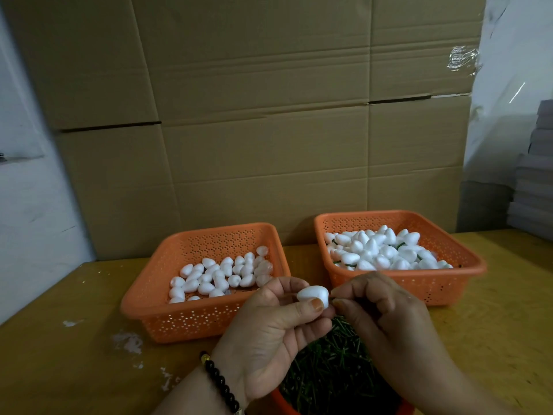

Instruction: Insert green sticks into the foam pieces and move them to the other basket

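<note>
A small white egg-shaped foam piece (312, 297) was pinched between the thumb and fingertips of the left hand (269, 333), its blunt end turned toward three o'clock, presumably so that end was offered to the other hand. The right hand (386, 313) was held just beside it at three o'clock, thumb and forefinger pressed together at the foam's end as though pinching a thin green stick; the stick itself was hidden by the fingers and could not be confirmed. Both hands were kept directly above a round orange container of loose green sticks (332, 369) at six o'clock, probably so that the next stick was within easy reach. The orange perforated plastic basket of plain foam pieces (167, 304) was set at ten o'clock, and the orange perforated basket of finished foam pieces with green sticks (443, 280) at one o'clock, both on the yellow-brown wooden table (74, 339), apparently so that stock was drawn from one side and finished pieces dropped on the other.
</note>
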The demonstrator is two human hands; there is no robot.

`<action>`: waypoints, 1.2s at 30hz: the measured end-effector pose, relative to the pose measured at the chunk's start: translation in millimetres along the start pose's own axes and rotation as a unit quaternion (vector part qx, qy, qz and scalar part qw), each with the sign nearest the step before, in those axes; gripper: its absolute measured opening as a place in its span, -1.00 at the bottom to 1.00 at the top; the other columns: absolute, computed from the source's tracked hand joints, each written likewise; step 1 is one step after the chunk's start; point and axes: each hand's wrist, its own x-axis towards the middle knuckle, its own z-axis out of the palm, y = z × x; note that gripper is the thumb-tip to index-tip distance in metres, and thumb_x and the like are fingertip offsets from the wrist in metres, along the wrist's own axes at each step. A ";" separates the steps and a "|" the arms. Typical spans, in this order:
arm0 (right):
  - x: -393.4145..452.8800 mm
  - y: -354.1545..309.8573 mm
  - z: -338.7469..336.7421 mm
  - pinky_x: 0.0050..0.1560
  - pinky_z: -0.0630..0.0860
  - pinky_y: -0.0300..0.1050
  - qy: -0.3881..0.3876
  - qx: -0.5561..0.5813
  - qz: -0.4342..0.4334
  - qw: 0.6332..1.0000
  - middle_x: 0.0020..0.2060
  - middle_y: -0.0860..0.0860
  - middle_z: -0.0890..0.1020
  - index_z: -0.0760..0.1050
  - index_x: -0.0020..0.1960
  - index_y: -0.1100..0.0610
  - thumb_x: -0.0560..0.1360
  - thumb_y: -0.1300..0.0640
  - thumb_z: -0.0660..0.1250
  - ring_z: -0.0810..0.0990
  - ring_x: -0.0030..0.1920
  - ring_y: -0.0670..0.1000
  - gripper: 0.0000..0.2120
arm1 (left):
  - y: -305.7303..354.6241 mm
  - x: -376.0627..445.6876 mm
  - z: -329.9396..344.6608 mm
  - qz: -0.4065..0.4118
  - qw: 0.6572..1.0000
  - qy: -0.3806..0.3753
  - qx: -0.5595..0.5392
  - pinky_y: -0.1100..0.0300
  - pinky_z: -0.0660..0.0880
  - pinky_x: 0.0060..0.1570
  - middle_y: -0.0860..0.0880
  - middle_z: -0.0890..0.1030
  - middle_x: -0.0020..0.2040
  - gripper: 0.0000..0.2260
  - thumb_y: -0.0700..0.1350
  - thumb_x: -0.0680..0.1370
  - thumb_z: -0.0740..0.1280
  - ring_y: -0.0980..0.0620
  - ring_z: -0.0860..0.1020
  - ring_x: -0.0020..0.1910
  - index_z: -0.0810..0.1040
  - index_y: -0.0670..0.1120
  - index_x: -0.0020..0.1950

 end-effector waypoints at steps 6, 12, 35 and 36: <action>-4.8 2.8 2.0 -0.10 0.54 -0.38 -0.001 0.040 0.057 0.998 -0.13 -0.20 0.64 0.52 0.07 -0.15 0.39 0.14 0.52 0.64 -0.08 -0.23 -0.65 | -0.4 1.3 0.7 0.017 0.999 0.026 -0.006 0.21 0.57 -0.36 -0.17 0.65 -0.17 -0.59 -0.37 0.25 0.43 -0.01 0.64 -0.28 0.49 -0.23 0.08; -6.6 4.4 4.4 -0.11 0.55 -0.33 -0.016 0.078 0.075 0.994 -0.08 -0.19 0.63 0.50 0.11 -0.16 0.36 0.12 0.52 0.66 -0.12 -0.17 -0.60 | 0.6 2.1 -1.5 0.041 0.999 0.032 0.000 0.24 0.53 -0.38 -0.07 0.62 -0.22 -0.68 -0.33 0.28 0.43 0.09 0.58 -0.32 0.56 -0.16 0.01; -5.8 -2.7 3.5 -0.09 0.57 -0.28 -0.031 0.112 0.053 0.992 -0.07 -0.15 0.65 0.51 0.10 -0.15 0.41 0.12 0.44 0.66 -0.05 -0.11 -0.68 | -10.9 2.3 -2.2 0.187 0.959 0.048 0.207 0.25 0.53 -0.17 0.00 0.66 -0.16 -0.68 -0.35 0.21 0.45 0.09 0.60 -0.15 0.65 0.03 -0.19; -5.3 -3.3 3.5 -0.08 0.57 -0.26 -0.031 0.110 0.049 0.992 -0.07 -0.14 0.65 0.51 0.09 -0.15 0.41 0.11 0.42 0.66 -0.05 -0.10 -0.69 | -11.6 3.1 -2.0 0.194 0.957 0.047 0.212 0.24 0.53 -0.16 -0.03 0.66 -0.15 -0.68 -0.35 0.21 0.45 0.07 0.60 -0.14 0.65 0.03 -0.19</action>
